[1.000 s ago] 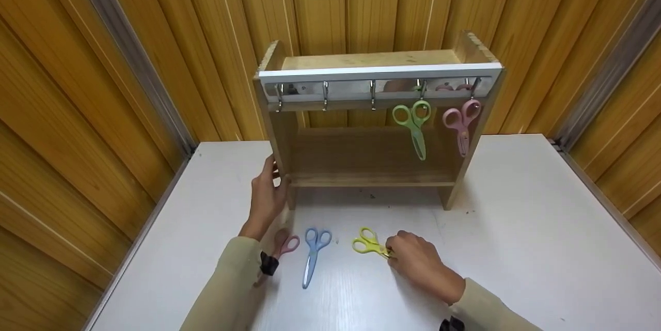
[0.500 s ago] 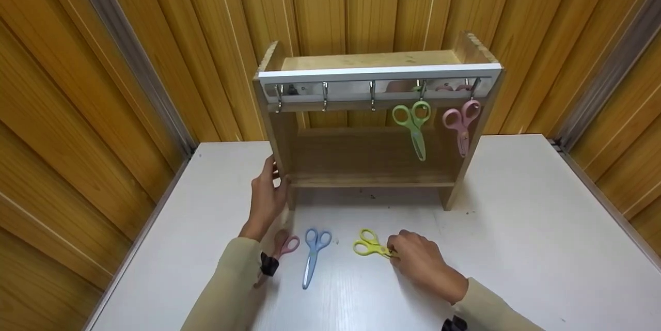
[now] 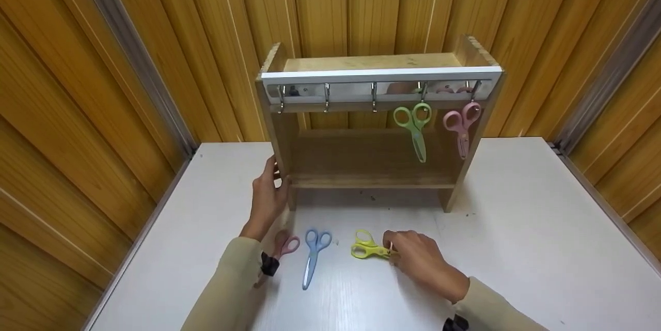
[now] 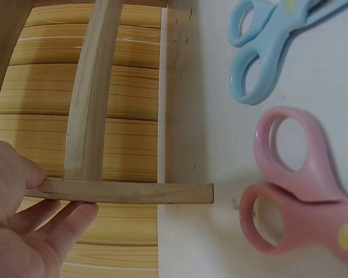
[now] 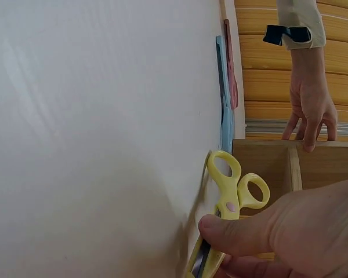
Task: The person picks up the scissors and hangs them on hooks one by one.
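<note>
My left hand point(image 3: 266, 195) grips the left side panel of a small wooden shelf point(image 3: 372, 185), thumb on one face and fingers on the other, as the left wrist view shows. With thumb and fingers my right hand point(image 3: 417, 255) pinches yellow scissors point(image 5: 229, 191) by their blade end, the handle loops pointing left. In the right wrist view these scissors stand tilted, one loop close to the white table. Blue scissors point(image 3: 312, 256) lie between the hands. Pink scissors point(image 4: 301, 174) lie beside them, partly hidden under my left forearm in the head view.
Along the shelf's front runs a metal hook rail point(image 3: 351, 92) with several hooks. Green scissors point(image 3: 415, 127) and other pink scissors point(image 3: 462, 127) hang from its right-hand hooks. Behind the white table point(image 3: 521, 248) stands a wood-panelled wall point(image 3: 372, 5).
The yellow scissors have turned in my right hand, from lying flatter to tilted with one loop raised. My left hand keeps its place on the shelf panel.
</note>
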